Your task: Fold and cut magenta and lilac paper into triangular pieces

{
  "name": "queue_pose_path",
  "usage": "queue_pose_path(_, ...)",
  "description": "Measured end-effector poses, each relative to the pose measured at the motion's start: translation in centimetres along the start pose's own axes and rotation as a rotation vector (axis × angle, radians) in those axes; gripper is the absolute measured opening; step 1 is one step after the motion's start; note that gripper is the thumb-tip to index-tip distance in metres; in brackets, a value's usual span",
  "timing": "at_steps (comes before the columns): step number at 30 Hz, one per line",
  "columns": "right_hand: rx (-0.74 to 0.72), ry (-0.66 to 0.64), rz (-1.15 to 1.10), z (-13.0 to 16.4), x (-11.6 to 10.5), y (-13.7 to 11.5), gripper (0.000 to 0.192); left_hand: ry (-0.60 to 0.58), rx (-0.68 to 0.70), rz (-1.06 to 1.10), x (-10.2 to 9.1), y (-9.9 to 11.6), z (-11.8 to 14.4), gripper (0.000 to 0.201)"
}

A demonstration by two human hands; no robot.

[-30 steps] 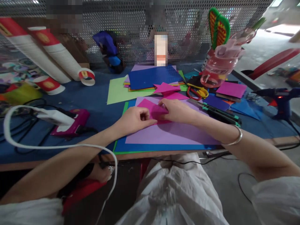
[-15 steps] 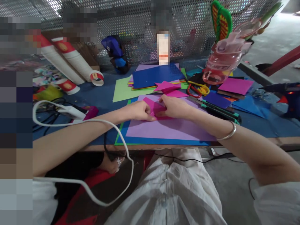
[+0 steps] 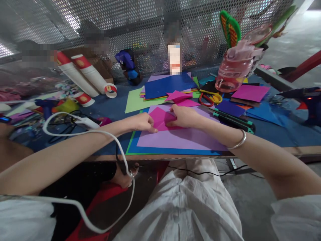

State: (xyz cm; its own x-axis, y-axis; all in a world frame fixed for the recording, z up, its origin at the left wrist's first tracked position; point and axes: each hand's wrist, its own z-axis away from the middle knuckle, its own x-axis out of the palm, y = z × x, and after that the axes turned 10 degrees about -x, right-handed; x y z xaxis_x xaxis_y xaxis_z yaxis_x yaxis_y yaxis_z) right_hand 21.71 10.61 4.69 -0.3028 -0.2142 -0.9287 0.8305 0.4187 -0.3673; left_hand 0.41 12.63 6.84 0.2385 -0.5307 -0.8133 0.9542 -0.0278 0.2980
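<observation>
Pink paper [image 3: 159, 116], lying between the two hands on a purple sheet [image 3: 180, 140]. Left hand [image 3: 144, 123]: fingers curled nearly closed, at the paper's left edge. Right hand [image 3: 187, 116]: fingers bent, partly spread, over its right side; from where I stand, I cannot tell whether either pinches it. Pink star [image 3: 178, 96] just beyond the grip; cutter [image 3: 232, 119] to its right. Step in hand, apparently: folding. The next move seemingly calls for aligned edges and a firmly pressed crease.

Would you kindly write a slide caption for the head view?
Left hand and right hand touch pink paper on a lilac sheet, glue gun at right.
</observation>
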Motion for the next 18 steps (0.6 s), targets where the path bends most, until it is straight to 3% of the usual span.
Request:
queue_pose_path(8,-0.01,0.017,-0.012,0.0,0.2,0.1,0.069,-0.035,0.013,0.057,-0.5,-1.7,1.0,0.045)
queue_pose_path(18,-0.001,-0.006,0.002,0.1,-0.1,0.0,0.063,-0.1,0.055,0.016,0.0,1.0,-1.4,0.043)
